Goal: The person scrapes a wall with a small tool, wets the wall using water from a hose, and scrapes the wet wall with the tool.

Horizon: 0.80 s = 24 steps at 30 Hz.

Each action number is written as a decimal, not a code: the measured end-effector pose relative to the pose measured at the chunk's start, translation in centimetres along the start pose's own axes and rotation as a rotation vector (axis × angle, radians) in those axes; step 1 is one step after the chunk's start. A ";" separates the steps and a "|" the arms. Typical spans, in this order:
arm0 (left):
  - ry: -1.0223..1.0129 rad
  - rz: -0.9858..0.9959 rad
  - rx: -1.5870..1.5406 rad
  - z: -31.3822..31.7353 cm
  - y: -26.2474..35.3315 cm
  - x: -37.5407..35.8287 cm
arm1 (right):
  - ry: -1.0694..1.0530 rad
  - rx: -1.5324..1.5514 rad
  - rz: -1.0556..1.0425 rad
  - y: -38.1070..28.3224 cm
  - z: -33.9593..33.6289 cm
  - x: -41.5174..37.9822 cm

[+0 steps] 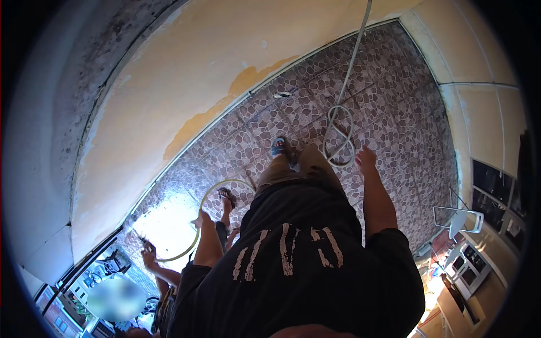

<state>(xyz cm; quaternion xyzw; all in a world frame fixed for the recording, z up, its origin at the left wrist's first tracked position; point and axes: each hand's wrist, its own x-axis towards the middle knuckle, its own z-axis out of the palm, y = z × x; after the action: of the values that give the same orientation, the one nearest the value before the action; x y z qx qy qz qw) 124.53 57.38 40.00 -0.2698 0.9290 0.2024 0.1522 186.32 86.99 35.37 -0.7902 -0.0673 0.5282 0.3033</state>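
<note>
On the left, my left hand [201,218] is closed round a thin yellowish hose [226,181], which curves from beside my legs down to the lower left. My right hand [366,160] hangs at my right side with its fingers apart and nothing in it. Nearest to that hand, a pale hose [352,121] lies in loops on the stone-patterned floor [394,129] and runs up to the top edge. At the lower left, another person's hand [149,258] is at the far end of the yellowish hose.
A yellow wall [186,84] with peeling paint borders the floor. A small pale object [283,95] lies near its base. At the right stand a white-framed chair [459,221] and a white cabinet [469,270]. Bright glare covers the floor at the left, close to the other person.
</note>
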 end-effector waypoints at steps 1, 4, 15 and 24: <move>-0.086 0.073 -0.086 3.0 -0.9 1.1 | 0.006 -0.039 -0.017 -0.9 0.8 -0.6; -0.390 0.170 -0.022 4.5 5.4 -12.4 | -0.049 -0.077 -0.043 -1.8 2.0 1.6; -0.622 1.020 0.253 13.4 15.0 -20.2 | -0.299 -0.755 -0.396 -0.7 19.4 17.2; -0.800 1.069 0.303 30.7 13.7 -19.8 | -0.301 -0.767 -0.497 3.5 38.1 28.5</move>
<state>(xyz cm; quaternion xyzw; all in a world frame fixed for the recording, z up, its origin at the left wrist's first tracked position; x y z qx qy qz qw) 138.10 90.72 25.07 0.3456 0.8251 0.2017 0.3990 164.51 111.86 0.96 -0.7200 -0.4874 0.4851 0.0938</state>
